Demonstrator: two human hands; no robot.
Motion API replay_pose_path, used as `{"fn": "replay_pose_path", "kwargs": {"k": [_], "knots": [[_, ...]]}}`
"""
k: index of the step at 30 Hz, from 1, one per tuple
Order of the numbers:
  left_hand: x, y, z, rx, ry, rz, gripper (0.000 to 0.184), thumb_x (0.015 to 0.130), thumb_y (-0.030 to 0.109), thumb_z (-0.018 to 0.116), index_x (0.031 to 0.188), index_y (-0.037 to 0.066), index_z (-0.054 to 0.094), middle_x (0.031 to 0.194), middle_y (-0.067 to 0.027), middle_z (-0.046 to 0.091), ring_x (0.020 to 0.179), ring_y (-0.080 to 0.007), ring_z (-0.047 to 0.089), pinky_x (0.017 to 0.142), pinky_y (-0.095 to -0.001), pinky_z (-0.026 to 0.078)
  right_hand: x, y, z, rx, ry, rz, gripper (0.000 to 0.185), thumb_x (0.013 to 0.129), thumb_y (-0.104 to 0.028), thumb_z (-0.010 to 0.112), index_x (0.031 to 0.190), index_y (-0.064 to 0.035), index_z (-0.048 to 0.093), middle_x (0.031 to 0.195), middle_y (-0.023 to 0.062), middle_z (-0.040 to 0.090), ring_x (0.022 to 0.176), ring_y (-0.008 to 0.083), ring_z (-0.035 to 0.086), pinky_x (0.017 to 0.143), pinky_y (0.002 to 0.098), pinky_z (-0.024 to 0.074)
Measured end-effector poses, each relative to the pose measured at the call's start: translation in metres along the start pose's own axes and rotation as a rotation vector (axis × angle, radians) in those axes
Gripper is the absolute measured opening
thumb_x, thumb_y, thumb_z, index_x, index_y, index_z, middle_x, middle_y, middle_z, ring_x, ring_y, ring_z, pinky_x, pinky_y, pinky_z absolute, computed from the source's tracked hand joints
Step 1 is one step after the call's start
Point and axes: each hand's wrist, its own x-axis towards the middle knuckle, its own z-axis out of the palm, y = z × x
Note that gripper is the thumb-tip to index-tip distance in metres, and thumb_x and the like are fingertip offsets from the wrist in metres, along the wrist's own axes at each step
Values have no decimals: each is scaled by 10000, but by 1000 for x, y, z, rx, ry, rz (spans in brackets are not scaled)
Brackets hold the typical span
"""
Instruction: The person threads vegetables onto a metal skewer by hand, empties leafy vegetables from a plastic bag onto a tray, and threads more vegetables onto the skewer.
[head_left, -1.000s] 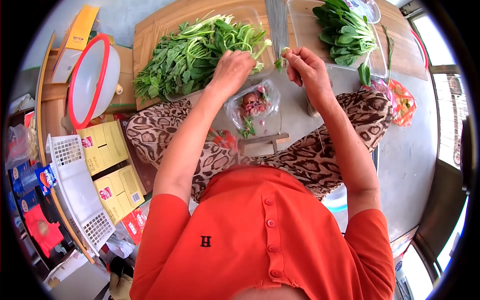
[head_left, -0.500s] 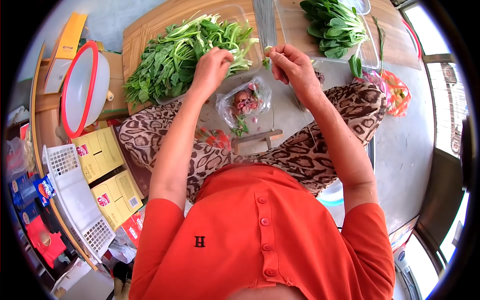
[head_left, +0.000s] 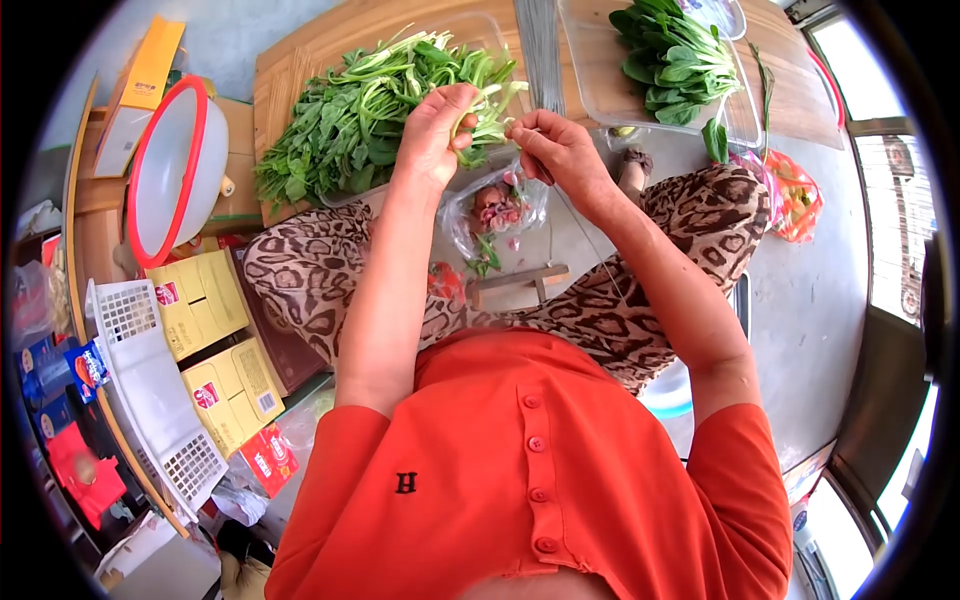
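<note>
My left hand (head_left: 434, 140) is closed in a pinch on a pale green stem, at the right side of a heap of leafy greens (head_left: 345, 125) in a clear tray. Close to its right, my right hand (head_left: 562, 158) is closed round a thin skewer (head_left: 598, 250), which slants down toward my right knee. A small piece shows at the right fingertips, too small to make out. Beyond the hands lies a bundle of grey skewers (head_left: 541, 55). Below them, a clear plastic bag (head_left: 497, 208) holds reddish scraps.
At the right, another clear tray (head_left: 590, 75) bears dark green leafy bunches (head_left: 675, 60). A red-patterned bag (head_left: 795, 200) is beside the board. A small wooden stool (head_left: 520, 283) stands between my knees. On the left are a red-rimmed basin (head_left: 180, 170), yellow boxes (head_left: 200, 305) and a white basket (head_left: 150, 380).
My left hand has turned upward and moved nearer the right hand, with a stem now between its fingers. The right hand has lowered slightly, still holding the skewer.
</note>
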Motion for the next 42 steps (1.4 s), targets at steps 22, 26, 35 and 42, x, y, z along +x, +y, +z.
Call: {"fn": "replay_pose_path", "kwargs": {"k": [22, 26, 35, 42], "knots": [[-26, -22, 7, -206, 29, -17, 197, 900, 181, 618, 1044, 47, 629, 899, -82, 670, 676, -142, 588, 574, -266, 469, -11, -9, -1, -11, -47, -52, 171, 960, -215, 527, 982, -59, 594, 574, -38, 495, 495, 21, 398, 458, 182, 287], [-24, -28, 0, -246, -34, -20, 287, 906, 246, 609, 1113, 48, 595, 922, -38, 642, 742, -131, 563, 654, -263, 476, -11, -5, 1, -5, -42, -41, 156, 958, -200, 528, 983, -62, 596, 574, -41, 500, 493, 18, 418, 445, 181, 283], [-23, -32, 0, -302, -74, -20, 302, 910, 253, 602, 1127, 44, 584, 944, -30, 639, 760, -120, 555, 651, -259, 453, -12, -4, 2, -7, -53, -25, 151, 957, -193, 527, 988, -62, 595, 576, -45, 501, 496, 19, 425, 446, 179, 285], [-25, -31, 4, -349, -52, -3, 155, 907, 177, 601, 1011, 67, 632, 940, -95, 660, 694, -151, 561, 583, -261, 426, -12, -2, 2, -23, -40, -15, 169, 959, -209, 529, 989, -57, 596, 576, -40, 503, 489, 21, 417, 445, 182, 288]]}}
